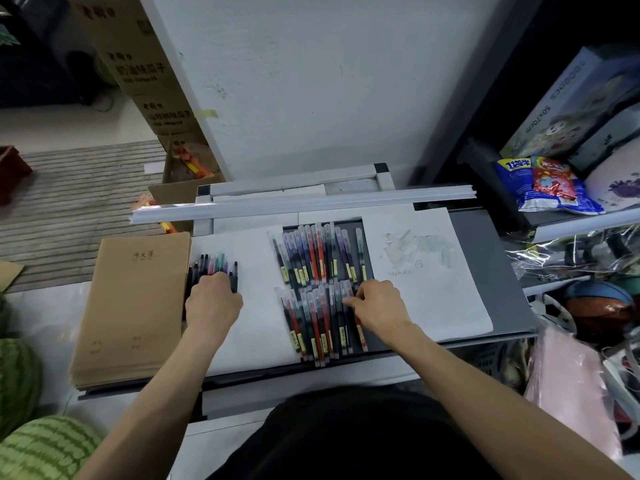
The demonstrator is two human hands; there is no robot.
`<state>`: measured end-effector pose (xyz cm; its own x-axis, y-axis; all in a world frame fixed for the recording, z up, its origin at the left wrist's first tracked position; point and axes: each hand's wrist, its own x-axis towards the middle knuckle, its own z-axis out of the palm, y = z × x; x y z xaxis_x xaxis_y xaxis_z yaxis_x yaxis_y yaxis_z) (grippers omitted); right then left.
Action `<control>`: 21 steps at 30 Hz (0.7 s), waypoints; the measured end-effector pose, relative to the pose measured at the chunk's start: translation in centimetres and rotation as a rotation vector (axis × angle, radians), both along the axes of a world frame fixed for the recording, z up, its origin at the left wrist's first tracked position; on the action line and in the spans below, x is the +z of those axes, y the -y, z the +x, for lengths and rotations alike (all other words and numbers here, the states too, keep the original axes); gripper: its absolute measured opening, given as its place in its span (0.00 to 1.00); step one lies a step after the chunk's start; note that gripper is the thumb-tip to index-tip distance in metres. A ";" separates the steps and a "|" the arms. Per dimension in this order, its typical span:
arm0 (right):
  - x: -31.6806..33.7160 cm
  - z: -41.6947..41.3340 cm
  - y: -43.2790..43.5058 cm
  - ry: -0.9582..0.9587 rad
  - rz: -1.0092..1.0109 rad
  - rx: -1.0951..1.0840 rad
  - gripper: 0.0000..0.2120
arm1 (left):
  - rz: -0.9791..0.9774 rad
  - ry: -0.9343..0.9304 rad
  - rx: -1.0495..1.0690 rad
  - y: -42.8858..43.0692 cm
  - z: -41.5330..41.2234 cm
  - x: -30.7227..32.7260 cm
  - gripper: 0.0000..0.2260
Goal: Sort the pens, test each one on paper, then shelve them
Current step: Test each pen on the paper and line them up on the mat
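The left grip point(213, 299) is closed round a bundle of pens point(216, 266), their ends fanned toward the far edge of the table point(509, 271). The loose pens lie mid-table in two rows, with their long axes running from near edge to far edge. The right grip point(379, 306) is much the nearer. Its curled fingertips point(348, 300) touch the far ends of the near row point(318, 327), toward that row's right end. I cannot tell whether it has a pen pinched yet. The far row point(318, 254) lies just beyond. A chosen pen would probably travel left to the bundle.
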<state>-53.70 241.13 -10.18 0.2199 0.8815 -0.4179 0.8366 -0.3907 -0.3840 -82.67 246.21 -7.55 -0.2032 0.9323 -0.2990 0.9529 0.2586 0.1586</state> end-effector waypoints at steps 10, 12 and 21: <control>0.6 1.1 -0.1 0.023 0.055 -0.001 0.20 | -0.042 0.016 0.008 -0.4 0.2 0.6 0.06; 1.0 2.3 -0.3 0.083 0.127 0.028 0.13 | -0.037 0.031 0.022 -0.3 0.0 0.6 0.07; 1.4 8.8 -2.2 0.218 0.210 0.030 0.14 | 0.018 0.117 0.042 0.8 2.0 2.0 0.09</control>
<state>-44.90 243.34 -8.78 0.2569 0.9510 -0.1718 0.9183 -0.2957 -0.2633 -80.69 245.36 -5.58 -0.2073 0.9292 -0.3059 0.9159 0.2942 0.2731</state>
